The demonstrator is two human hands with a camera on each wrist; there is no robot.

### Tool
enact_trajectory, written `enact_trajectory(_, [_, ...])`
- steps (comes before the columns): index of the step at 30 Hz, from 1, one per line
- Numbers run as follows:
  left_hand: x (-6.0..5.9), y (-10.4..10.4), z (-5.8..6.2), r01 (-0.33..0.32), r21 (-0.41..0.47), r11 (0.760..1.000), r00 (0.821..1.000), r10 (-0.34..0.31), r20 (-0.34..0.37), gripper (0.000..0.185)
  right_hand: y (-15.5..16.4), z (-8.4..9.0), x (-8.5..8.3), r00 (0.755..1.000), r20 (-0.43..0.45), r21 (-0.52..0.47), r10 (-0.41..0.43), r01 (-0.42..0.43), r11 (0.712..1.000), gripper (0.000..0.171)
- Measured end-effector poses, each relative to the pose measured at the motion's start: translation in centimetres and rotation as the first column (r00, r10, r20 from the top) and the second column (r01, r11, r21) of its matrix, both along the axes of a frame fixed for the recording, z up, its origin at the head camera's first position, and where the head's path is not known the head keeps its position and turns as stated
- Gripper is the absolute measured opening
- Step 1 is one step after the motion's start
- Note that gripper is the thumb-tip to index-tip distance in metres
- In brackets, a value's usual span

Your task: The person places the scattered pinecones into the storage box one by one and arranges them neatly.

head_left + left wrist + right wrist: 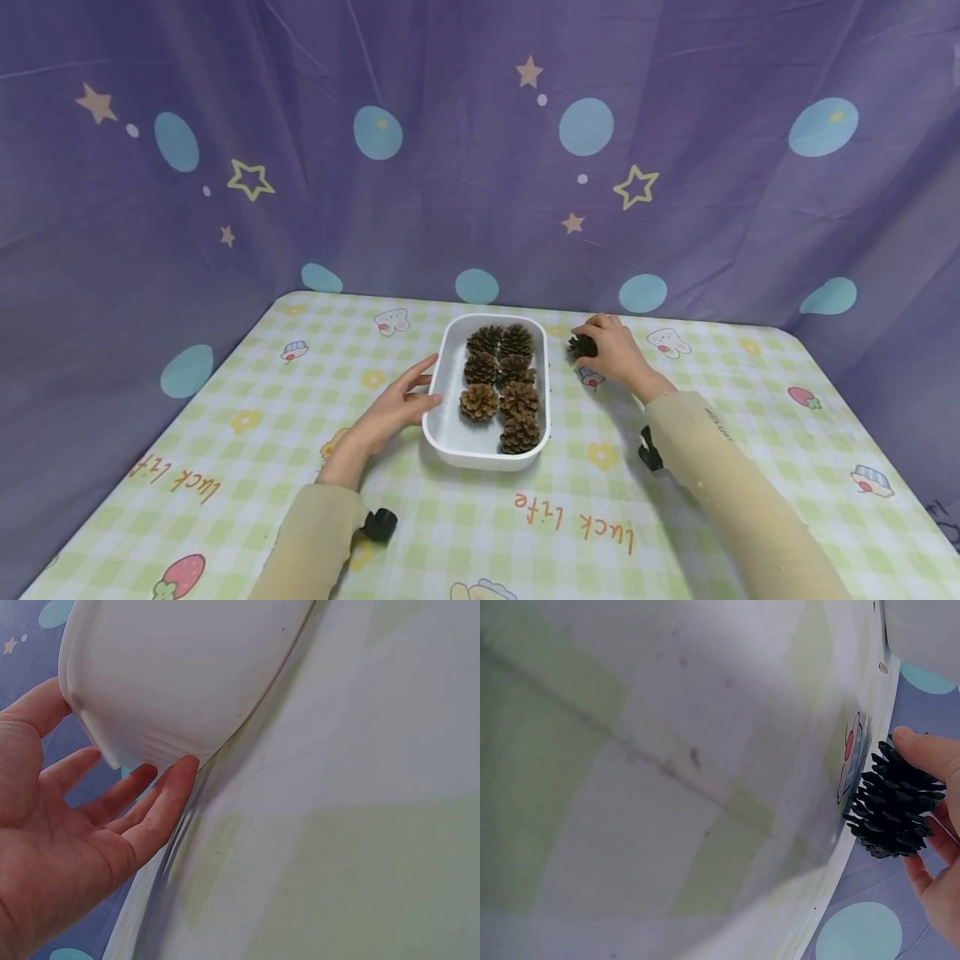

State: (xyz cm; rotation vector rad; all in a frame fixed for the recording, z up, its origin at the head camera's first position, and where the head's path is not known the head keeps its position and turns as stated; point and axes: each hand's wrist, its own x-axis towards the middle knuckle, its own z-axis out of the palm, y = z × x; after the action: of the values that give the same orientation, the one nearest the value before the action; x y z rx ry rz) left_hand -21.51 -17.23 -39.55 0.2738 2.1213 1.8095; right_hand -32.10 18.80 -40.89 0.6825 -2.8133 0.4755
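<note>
A white rectangular tub (453, 457) with rounded corners stands mid-table, with several brown pine cones (478, 403) arranged inside. At the tub's left side my left hand (390, 414) holds it, thumb over the rim and the other fingers spread against the outer wall. The left wrist view shows these fingertips (186, 766) touching the tub's wall (172, 682) from outside. To the right of the tub, my right hand (613, 352) grips a dark pine cone (896, 799) between thumb and fingers, close over the cloth. The palm is partly out of the right wrist view.
A green-and-white checked tablecloth (247, 500) with printed pictures covers the table. Behind and beside it hangs a purple curtain (465, 183) with stars and blue ovals. Small dark bits (695, 756) lie on the cloth near the right hand.
</note>
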Motion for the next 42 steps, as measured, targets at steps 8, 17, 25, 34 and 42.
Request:
enact_trajectory(8, [-1.1,-0.4,-1.7,-0.014,-0.002,1.0,1.0,0.014,-0.008,0.067,0.6,0.2,0.4,1.0,0.029,-0.044,-0.011,0.013,0.999,0.047])
enact_trajectory(17, [-1.3,-0.7,-2.3,-0.02,-0.015,1.0,0.999,0.02,-0.037,0.067,1.1,0.5,0.8,0.996,0.087,-0.133,-0.027,0.039,0.99,0.048])
enact_trajectory(25, [-1.3,-0.6,-2.1,-0.014,-0.002,1.0,0.999,0.014,-0.036,0.068,1.3,0.4,1.1,0.996,0.092,-0.18,0.004,0.012,0.984,0.048])
enact_trajectory(34, [-1.4,-0.5,-2.4,-0.019,-0.007,1.0,0.999,0.019,-0.033,0.067,0.8,0.5,1.8,0.995,0.08,-0.216,0.051,-0.033,0.976,0.05])
enact_trajectory(42, [-1.3,-0.5,-2.5,-0.026,-0.011,1.0,0.999,0.026,-0.028,0.067,0.3,0.8,2.8,0.995,0.057,-0.208,0.077,-0.063,0.976,0.051])
